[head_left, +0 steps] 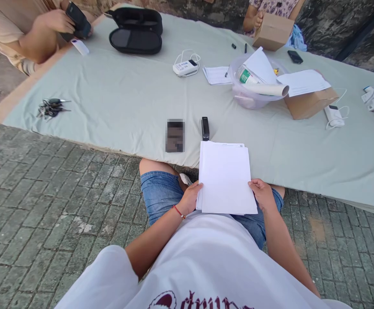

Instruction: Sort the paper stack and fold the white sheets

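Note:
A stack of white paper sheets (225,178) lies half on the table's near edge and half over my lap. Its sheets are slightly out of line at the left and top, where a little print shows. My left hand (191,197) pinches the left side of the stack, and a red bracelet circles that wrist. On the opposite side, my right hand (260,192) grips the right edge between thumb and fingers. Just beyond the paper is a black stapler (205,128). Left of it lies a dark, pixelated flat object (175,136).
A cloth-covered table (116,103) spans the view. On it are keys (52,107), a black case (136,36), a white corded device (186,67), a plastic basin (254,101) with a bottle and papers, and a cardboard box (312,103). Two people sit across, one holding a box (273,32).

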The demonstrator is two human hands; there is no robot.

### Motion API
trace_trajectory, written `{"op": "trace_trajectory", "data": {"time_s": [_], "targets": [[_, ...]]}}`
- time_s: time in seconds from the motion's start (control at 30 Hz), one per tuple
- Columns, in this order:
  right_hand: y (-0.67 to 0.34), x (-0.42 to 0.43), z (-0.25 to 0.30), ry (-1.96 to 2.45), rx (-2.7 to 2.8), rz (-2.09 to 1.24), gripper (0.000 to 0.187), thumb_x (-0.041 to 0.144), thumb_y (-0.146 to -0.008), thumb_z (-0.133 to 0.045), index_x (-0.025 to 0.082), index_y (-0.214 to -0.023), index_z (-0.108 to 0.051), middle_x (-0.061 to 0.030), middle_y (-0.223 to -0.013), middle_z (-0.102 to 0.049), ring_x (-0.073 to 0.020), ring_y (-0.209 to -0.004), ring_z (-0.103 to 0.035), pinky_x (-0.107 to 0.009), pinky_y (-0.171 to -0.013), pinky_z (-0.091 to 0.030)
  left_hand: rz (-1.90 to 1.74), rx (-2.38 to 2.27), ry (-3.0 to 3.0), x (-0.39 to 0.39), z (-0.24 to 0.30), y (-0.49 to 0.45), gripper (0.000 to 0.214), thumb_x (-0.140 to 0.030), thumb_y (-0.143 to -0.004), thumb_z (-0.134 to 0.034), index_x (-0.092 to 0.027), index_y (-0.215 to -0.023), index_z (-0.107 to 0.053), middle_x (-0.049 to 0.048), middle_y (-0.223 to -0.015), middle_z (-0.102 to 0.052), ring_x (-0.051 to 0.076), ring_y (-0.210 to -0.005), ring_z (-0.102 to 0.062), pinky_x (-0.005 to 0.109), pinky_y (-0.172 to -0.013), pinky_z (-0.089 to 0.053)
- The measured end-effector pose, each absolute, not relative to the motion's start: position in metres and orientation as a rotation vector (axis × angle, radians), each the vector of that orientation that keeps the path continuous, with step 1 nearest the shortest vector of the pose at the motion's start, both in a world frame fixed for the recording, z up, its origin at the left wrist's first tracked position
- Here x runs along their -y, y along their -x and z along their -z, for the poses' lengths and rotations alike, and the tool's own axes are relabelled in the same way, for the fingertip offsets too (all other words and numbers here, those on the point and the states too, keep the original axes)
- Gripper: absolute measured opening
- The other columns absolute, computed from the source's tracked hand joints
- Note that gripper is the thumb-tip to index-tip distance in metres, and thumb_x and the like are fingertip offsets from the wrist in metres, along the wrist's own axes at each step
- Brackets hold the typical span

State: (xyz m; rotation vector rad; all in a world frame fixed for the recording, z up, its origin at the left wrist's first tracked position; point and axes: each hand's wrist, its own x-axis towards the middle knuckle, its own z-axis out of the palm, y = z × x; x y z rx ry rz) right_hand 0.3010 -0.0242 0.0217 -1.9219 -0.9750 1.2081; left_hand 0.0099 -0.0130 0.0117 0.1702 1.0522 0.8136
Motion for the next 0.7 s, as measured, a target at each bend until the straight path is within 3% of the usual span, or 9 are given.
{"op": "trace_trajectory", "data": {"time_s": [0.27,0.43,0.7], "targets": [[-0.294,0.032,-0.022,1.926,0.936,-1.293,0.033,0.05,-0.076,-0.063,0.023,-0.095,-0.061,-0.0029,-0.076,-0.071,-0.0205,-0.064,-0.063,-0.032,-0.058,-0.05,-0.835,-1.061,-0.178,0.013,-0.008,-0.011,0.03,-0.034,-0.068,-0.076,-0.017,-0.089,-0.062,0.004,-0.083,-0.071,0.021,-0.078,-0.066,0.035,-0.077,-0.052],[-0.289,0.039,-0.026,1.949,0.98,-1.327,0.029,0.052,-0.079,-0.06,0.024,-0.086,-0.057,-0.0028,-0.074,-0.069,-0.0214,-0.067,-0.063,-0.034,-0.06,-0.051,-0.849,-1.07,-0.187,0.012,-0.007,-0.01,0.032,-0.035,-0.068,-0.076,-0.016,-0.09,-0.062,0.0034,-0.085,-0.071,0.02,-0.079,-0.066,0.035,-0.08,-0.052],[-0.297,0.038,-0.034,2.03,1.244,-1.016,0.026,0.05,-0.08,-0.06,0.024,-0.081,-0.063,-0.0016,-0.078,-0.065,-0.019,-0.071,-0.056,-0.032,-0.069,-0.046,-0.859,-1.06,-0.186,0.011,-0.009,-0.011,0.032,-0.034,-0.069,-0.075,-0.017,-0.093,-0.062,0.0041,-0.089,-0.071,0.021,-0.085,-0.067,0.035,-0.081,-0.052]]}}
